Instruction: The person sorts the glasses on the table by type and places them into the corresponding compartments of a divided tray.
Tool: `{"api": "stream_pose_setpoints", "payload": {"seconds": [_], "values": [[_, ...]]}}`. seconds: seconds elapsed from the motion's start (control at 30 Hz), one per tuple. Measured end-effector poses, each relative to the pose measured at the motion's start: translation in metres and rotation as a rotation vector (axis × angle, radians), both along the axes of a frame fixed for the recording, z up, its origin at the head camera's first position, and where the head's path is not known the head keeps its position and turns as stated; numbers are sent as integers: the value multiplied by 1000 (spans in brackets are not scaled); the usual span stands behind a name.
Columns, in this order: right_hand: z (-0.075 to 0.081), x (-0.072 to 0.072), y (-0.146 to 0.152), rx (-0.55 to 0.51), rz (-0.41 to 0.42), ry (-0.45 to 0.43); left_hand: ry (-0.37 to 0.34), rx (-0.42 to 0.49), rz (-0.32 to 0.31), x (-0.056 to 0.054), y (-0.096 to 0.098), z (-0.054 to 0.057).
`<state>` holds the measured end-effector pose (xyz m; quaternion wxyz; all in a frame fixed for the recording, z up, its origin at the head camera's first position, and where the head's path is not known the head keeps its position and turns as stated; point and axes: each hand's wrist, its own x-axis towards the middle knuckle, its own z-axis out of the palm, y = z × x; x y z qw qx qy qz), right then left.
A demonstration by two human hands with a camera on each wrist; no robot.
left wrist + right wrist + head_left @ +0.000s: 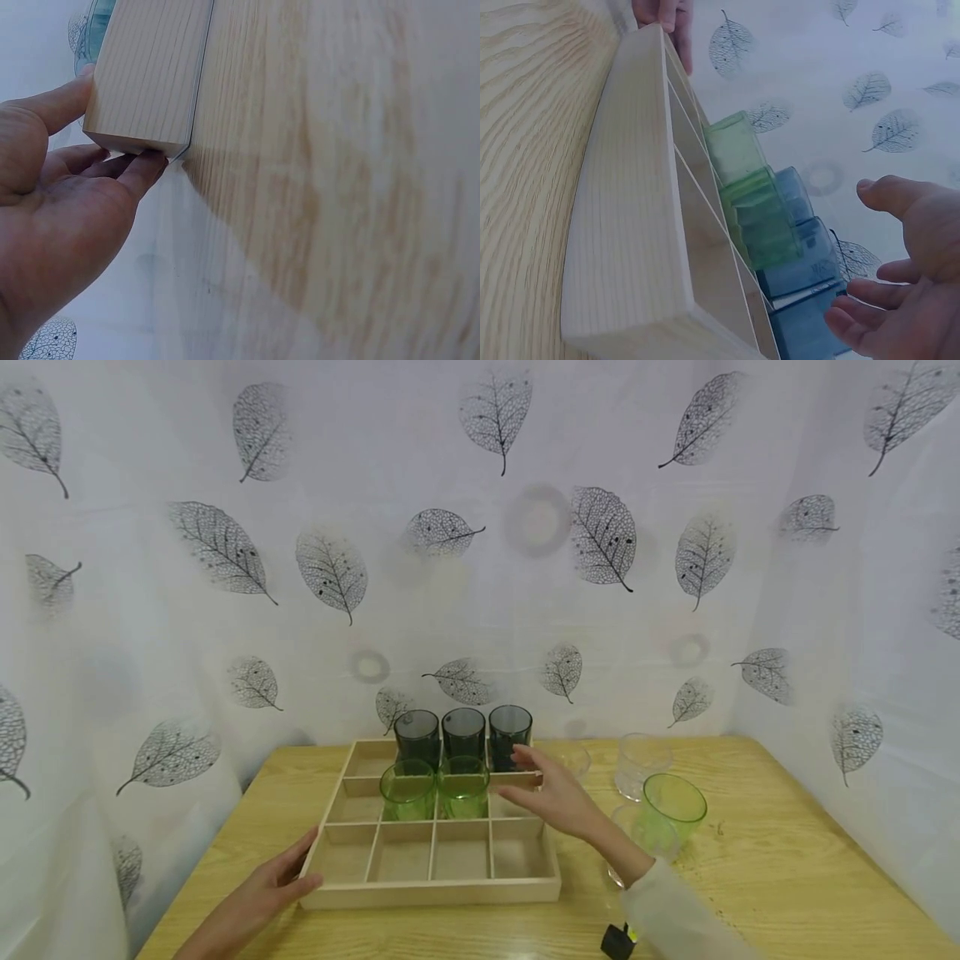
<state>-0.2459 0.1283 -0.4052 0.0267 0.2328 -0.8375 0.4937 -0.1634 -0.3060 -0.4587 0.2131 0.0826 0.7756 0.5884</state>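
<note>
Gripping tray (431, 894) corner: left hand (264, 888) | right hand (557, 795): empty, fingers wide near dark glass (507, 732) | risk: sideways brush could tip it

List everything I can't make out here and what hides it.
Head view: the full outline of the round clear glass tumbler, partly covered by the bare right hand.
Head view: what the small black object is; too small to tell.
Left wrist view: most of the greenish transparent glass, hidden by the pale wooden compartment tray and the top edge.
Right wrist view: the nearest dark glass, cut by the bottom edge.
</note>
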Motion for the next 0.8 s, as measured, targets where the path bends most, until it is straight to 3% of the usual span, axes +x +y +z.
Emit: {"api": "stream_pose_setpoints", "payload": {"seconds": [0.43, 0.8], "values": [[1, 13, 63, 33, -63, 58, 19, -10, 7, 2, 0, -1], [10, 28, 108, 32, -112, 36, -2, -9, 24, 1, 1, 0]]}}
